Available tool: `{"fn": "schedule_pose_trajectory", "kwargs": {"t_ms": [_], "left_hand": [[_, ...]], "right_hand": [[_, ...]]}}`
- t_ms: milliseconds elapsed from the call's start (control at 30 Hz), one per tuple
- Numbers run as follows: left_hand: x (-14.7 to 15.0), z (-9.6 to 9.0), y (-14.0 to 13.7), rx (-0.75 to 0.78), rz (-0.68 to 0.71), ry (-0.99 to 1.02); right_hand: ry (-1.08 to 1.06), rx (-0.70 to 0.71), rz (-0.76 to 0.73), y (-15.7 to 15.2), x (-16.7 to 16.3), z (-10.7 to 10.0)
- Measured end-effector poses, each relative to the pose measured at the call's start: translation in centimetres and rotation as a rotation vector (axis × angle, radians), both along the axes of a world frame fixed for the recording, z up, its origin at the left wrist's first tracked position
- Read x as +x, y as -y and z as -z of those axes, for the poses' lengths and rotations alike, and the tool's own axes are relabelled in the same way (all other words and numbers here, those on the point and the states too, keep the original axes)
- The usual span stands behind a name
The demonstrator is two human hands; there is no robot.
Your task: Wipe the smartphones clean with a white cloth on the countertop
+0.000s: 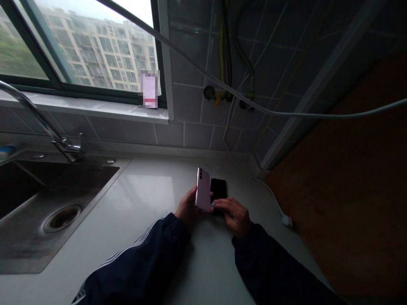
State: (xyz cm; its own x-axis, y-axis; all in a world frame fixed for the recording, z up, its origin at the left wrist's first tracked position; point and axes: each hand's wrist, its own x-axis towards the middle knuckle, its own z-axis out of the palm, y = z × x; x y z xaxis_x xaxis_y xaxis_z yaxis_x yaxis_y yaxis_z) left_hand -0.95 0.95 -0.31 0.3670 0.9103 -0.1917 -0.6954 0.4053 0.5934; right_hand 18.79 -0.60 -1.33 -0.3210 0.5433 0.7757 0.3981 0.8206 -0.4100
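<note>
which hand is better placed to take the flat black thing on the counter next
Probably the right hand: it is close by the flat black thing, pinching only a small thing, while the left hand holds the pink phone.

Daylight from a dark-framed sliding window [57,87] falls on a white countertop [152,186] with a stainless-steel sink [95,199], below grey wall tiles [187,103] lying in shadow.

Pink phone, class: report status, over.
Left grip: holding pink phone. Right grip: pinching small pale item near phone's lower end. Close by: black slab on countertop.
</note>
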Motion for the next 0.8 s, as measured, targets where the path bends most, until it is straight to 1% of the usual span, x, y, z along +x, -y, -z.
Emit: {"fn": "schedule_pose_trajectory", "kwargs": {"t_ms": [167,267,333,400,533,600,700,733,800], "left_hand": [[-0.3,-0.2,0.0,0.074,-0.004,-0.016],[-0.2,-0.3,0.0,0.073,-0.006,-0.013],[-0.2,-0.4,0.1,0.062,-0.024,-0.067],[-0.1,-0.3,0.0,0.085,-0.054,-0.147],[0.0,0.4,-0.3,0.128,-0.078,-0.324],[0.0,0.8,-0.7,0.156,-0.157,-0.424],[-0.3,1.4,-1.3,0.276,-0.382,-0.596],[-0.5,1.6,-1.4,0.318,-0.436,-0.653],[-0.8,1.7,-1.6,0.378,-0.476,-0.762]], "right_hand": [[-0.097,-0.079,0.063,-0.3,0.4,0.4],[-0.153,-0.163,0.058,-0.5,0.5,0.6],[-0.219,-0.235,0.065,-0.8,0.6,0.8],[-0.288,-0.284,0.099,-1.2,0.8,1.0],[-0.366,-0.315,0.177,-2.1,1.4,1.5],[-0.381,-0.332,0.191,-2.3,1.5,1.7],[-0.384,-0.353,0.181,-2.5,1.4,1.9],[-0.384,-0.358,0.175,-2.5,1.4,1.9],[-0.384,-0.366,0.162,-2.5,1.3,2.0]]}}
